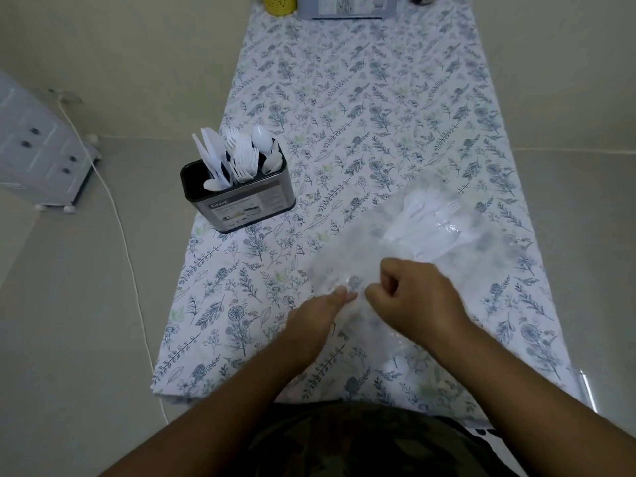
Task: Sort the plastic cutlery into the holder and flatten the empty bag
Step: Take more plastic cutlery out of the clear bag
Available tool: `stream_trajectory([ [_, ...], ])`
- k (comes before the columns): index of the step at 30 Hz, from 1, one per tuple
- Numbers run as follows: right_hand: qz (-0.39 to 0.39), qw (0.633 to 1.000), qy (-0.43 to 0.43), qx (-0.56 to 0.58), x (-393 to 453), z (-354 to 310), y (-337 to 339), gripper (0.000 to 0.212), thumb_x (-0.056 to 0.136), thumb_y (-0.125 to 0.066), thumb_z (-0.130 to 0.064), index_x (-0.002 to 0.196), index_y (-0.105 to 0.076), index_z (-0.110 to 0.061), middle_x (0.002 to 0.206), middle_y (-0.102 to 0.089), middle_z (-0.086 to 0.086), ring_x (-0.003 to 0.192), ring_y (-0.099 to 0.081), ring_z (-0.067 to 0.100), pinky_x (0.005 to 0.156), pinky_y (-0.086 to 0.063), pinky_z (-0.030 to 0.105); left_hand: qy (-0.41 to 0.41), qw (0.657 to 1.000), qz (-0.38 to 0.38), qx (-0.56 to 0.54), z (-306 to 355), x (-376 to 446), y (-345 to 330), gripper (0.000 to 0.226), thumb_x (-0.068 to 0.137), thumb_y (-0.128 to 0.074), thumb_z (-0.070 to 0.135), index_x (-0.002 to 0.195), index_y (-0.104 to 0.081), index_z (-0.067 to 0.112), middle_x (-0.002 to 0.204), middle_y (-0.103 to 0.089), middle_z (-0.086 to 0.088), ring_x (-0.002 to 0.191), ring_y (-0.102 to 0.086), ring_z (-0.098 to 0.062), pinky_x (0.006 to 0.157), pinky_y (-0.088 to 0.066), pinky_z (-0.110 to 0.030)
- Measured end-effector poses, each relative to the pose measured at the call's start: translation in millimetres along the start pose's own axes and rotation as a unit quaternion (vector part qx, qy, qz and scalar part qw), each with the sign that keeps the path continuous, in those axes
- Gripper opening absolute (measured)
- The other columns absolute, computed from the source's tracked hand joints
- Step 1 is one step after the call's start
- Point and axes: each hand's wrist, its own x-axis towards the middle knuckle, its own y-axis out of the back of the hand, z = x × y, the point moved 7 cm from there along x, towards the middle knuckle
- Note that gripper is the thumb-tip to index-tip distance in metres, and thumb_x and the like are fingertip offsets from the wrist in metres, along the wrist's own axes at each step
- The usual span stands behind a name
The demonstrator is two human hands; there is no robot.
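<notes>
A clear plastic bag [457,242] lies on the right half of the table, with white plastic cutlery [423,218] still inside it. My left hand [320,318] pinches the bag's near edge between thumb and fingers. My right hand [413,297] grips the same edge just to the right, fingers curled. The black cutlery holder [241,197] stands upright at the table's left edge, holding several white knives, forks and spoons.
The table carries a floral cloth [361,98]. A yellow cup [279,3] and a grey box [344,6] stand at the far end. On the floor to the left are a small drawer unit [38,149] and a white cable [127,249].
</notes>
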Motion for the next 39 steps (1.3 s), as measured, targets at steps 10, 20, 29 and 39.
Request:
stream_trajectory([
  [10, 0.068, 0.995, 0.053, -0.051, 30, 26, 6, 0.023, 0.085, -0.063, -0.037, 0.107, -0.069, -0.033, 0.117, -0.067, -0.006, 0.117, -0.056, 0.022, 0.092, -0.047, 0.041, 0.122, 0.935, 0.101, -0.317, 14, 1, 30, 0.023, 0.095, -0.048, 0.014, 0.101, -0.066, 0.0, 0.098, -0.077, -0.014, 0.09, -0.074, -0.032, 0.089, -0.054, -0.046],
  [20, -0.13, 0.969, 0.072, -0.197, 56, 116, -42, 0.081, 0.099, -0.055, -0.044, 0.163, -0.008, -0.025, 0.171, -0.005, -0.006, 0.158, -0.004, 0.019, 0.127, -0.004, 0.044, 0.17, 0.91, 0.158, -0.343, -34, -12, 73, 0.022, 0.083, -0.046, 0.017, 0.071, -0.061, 0.007, 0.065, -0.065, -0.018, 0.067, -0.067, -0.032, 0.084, -0.046, -0.043],
  [29, 0.082, 0.992, 0.086, -0.043, 33, 119, -45, 0.058, 0.081, -0.084, -0.012, 0.135, -0.065, -0.012, 0.131, -0.068, 0.015, 0.128, -0.056, 0.039, 0.108, -0.042, 0.05, -0.079, 0.891, 0.39, 0.219, 8, -32, 88, 0.052, 0.086, -0.07, 0.02, 0.134, -0.05, 0.025, 0.14, -0.049, 0.0, 0.131, -0.044, -0.017, 0.108, -0.037, -0.037],
  [39, 0.156, 0.982, 0.1, -0.018, 37, 110, -19, 0.019, 0.079, -0.084, -0.006, 0.093, -0.082, -0.018, 0.089, -0.077, -0.001, 0.09, -0.064, 0.027, 0.083, -0.05, 0.041, -0.146, 0.863, 0.255, 0.411, -6, 31, 49, 0.017, 0.09, -0.063, 0.033, 0.1, -0.075, 0.026, 0.098, -0.073, 0.009, 0.099, -0.065, -0.017, 0.098, -0.04, -0.04],
])
